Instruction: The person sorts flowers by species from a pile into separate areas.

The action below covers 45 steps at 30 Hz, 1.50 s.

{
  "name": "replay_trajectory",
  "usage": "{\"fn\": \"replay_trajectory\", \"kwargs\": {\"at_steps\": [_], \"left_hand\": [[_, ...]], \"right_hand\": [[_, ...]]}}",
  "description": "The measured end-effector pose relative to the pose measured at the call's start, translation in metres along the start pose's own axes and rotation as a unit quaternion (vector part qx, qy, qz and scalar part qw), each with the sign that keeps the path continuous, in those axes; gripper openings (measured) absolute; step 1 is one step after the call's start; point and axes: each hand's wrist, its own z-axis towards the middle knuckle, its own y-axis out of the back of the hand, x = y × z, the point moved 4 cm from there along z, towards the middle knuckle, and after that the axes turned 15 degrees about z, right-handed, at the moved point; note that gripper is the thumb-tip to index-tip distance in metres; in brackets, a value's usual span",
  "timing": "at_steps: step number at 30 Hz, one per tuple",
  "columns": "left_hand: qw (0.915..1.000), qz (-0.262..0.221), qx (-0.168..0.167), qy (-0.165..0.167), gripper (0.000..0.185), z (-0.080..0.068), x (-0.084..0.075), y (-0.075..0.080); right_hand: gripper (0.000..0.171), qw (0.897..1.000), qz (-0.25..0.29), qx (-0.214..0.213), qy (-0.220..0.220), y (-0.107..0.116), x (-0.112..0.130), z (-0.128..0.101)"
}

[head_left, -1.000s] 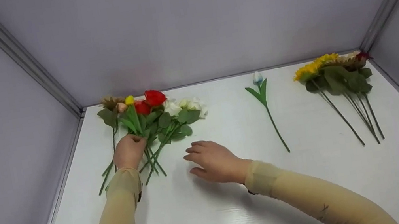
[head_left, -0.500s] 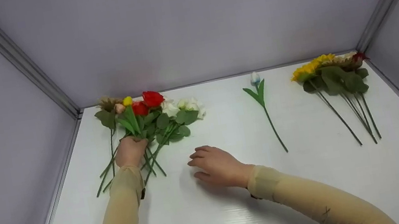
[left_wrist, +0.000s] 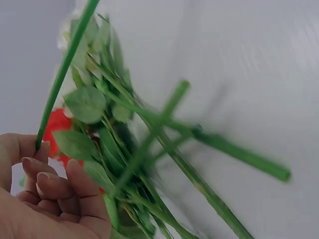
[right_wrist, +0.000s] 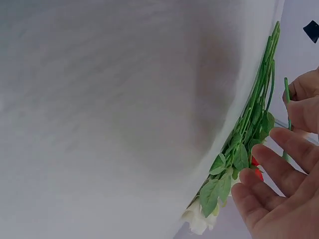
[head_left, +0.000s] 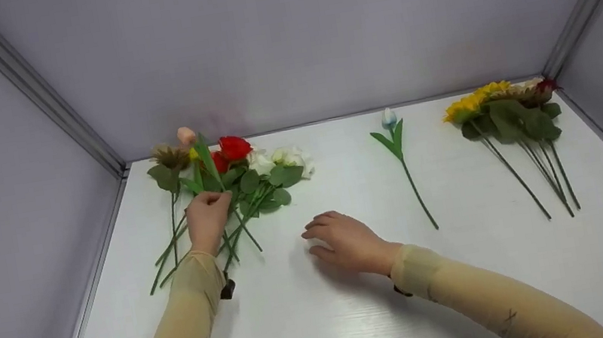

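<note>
Left hand pinching, seemingly, peach tulip

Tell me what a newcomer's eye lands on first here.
The left hand pinches one green stem, lifting a peach bud above the mixed flower pile at the table's far left. The right hand rests open mid-table, with a lone tulip and sunflower bunch lying to the right.

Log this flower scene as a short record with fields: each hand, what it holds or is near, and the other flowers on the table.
left hand: pinches the stem of a peach tulip, raised above the pile
mixed flower pile: red and white roses, lying at the table's left rear
right hand: fingers relaxed, holds nothing, over the white table
blue-white tulip: lies alone, centre rear
sunflower bunch: lies at the right rear
</note>
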Motion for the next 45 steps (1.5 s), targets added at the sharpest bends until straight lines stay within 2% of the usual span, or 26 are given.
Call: {"fn": "replay_trajectory", "kwargs": {"at_steps": [2,5,8,11,14,19,24,28,33,40,45], "left_hand": [[0.9993,-0.032,0.005,-0.020,0.031,-0.004,-0.009,-0.007],[0.9953,-0.079,0.031,-0.048,0.030,-0.012,-0.023,-0.023],[0.9891,-0.112,0.066,-0.069,0.027,-0.023,-0.038,-0.045],[0.9811,-0.139,0.103,-0.086,0.024,-0.035,-0.052,-0.068],[0.9723,-0.158,0.133,-0.109,0.024,-0.046,-0.066,-0.088],[0.9560,-0.198,0.164,-0.142,0.027,-0.060,-0.087,-0.117],[0.9455,-0.232,0.177,-0.144,0.027,-0.071,-0.100,-0.137],[0.9383,-0.255,0.193,-0.132,0.025,-0.077,-0.105,-0.150],[0.9354,-0.281,0.185,-0.109,0.028,-0.072,-0.107,-0.151],[0.9384,-0.289,0.169,-0.085,0.024,-0.066,-0.104,-0.150],[0.9388,-0.289,0.169,-0.081,0.021,-0.066,-0.104,-0.151]], "right_hand": [[0.029,1.000,0.022,-0.017,-0.014,0.005,-0.003,-0.003],[0.028,0.996,0.067,-0.048,-0.046,0.012,-0.009,-0.009],[0.027,0.984,0.131,-0.078,-0.091,0.020,-0.016,-0.016],[0.029,0.964,0.204,-0.095,-0.140,0.026,-0.023,-0.026],[0.032,0.939,0.279,-0.099,-0.176,0.030,-0.027,-0.036],[0.033,0.897,0.371,-0.116,-0.208,0.036,-0.035,-0.054],[0.028,0.878,0.393,-0.151,-0.226,0.041,-0.043,-0.067],[0.018,0.870,0.395,-0.168,-0.241,0.041,-0.049,-0.076],[0.015,0.870,0.393,-0.162,-0.251,0.038,-0.050,-0.082],[0.011,0.881,0.366,-0.143,-0.263,0.033,-0.050,-0.087],[0.015,0.886,0.355,-0.156,-0.255,0.037,-0.048,-0.085]]}}
